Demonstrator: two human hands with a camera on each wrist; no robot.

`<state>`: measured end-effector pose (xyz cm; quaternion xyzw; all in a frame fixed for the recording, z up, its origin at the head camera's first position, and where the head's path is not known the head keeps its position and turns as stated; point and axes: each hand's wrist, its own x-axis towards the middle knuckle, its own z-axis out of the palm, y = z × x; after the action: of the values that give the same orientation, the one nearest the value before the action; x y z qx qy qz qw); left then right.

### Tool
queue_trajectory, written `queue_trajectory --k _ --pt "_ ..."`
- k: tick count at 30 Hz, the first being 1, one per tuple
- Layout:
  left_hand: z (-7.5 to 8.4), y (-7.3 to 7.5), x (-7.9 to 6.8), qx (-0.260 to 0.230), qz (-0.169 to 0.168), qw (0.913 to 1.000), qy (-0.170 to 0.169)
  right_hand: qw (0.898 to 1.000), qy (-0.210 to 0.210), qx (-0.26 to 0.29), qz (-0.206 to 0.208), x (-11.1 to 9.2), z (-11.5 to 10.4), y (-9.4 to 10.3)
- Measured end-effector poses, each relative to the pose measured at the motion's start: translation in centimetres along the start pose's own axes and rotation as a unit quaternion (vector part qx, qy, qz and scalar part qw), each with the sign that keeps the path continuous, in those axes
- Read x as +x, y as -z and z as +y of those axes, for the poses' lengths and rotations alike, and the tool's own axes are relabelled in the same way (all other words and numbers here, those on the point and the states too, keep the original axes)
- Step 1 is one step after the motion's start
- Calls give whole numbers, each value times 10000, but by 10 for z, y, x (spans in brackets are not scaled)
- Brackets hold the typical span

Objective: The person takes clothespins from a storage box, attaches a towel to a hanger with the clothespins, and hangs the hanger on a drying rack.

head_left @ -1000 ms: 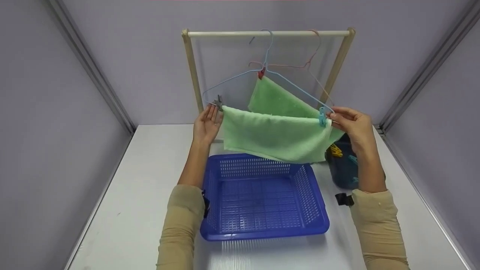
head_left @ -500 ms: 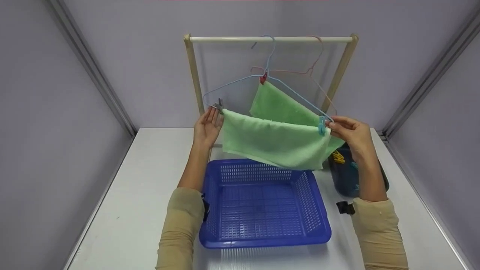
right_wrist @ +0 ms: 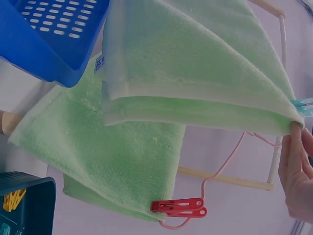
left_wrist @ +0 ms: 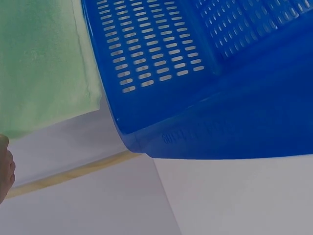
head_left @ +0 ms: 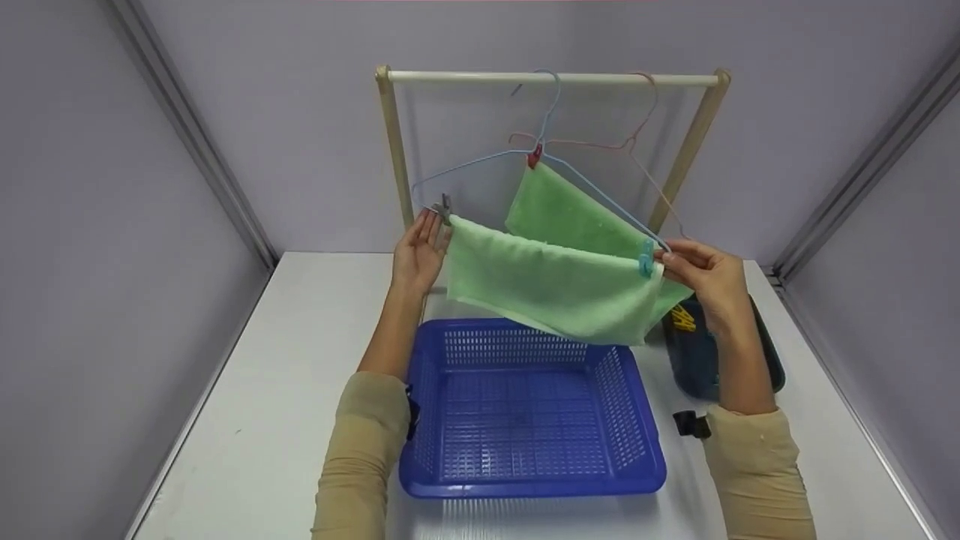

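A light blue wire hanger hangs from the rod, its right end lower than its left. Along its bottom hangs a pale green towel, clipped by a grey clothespin at the left and a teal clothespin at the right. My left hand, palm showing, grips the hanger's left corner beside the grey clothespin. At the other corner my right hand pinches the hanger and the towel's edge. Behind it, a pink hanger carries another green towel, with a red clothespin at one corner.
The hangers share a white rod on a wooden-legged rack. Below the towels stands a blue perforated basket on the white table. A dark bin with yellow clothespins sits at the right, partly behind my right forearm.
My right hand and the blue hanger's right end have sunk a little, tilting the towel down to the right. My left hand stays at the left corner. The head view has shifted slightly.
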<state>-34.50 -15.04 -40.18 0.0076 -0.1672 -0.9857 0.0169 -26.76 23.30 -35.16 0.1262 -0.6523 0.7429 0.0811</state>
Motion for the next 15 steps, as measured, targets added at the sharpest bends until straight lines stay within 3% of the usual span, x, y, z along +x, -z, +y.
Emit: queue_trajectory --k 8,15 --pt "-2 -1 1 -15 -127 9999 24 9996 210 -89 180 -1 7 0" --pt "0 -5 3 324 -56 9995 -19 9991 97 -86 398 -4 7 -3"
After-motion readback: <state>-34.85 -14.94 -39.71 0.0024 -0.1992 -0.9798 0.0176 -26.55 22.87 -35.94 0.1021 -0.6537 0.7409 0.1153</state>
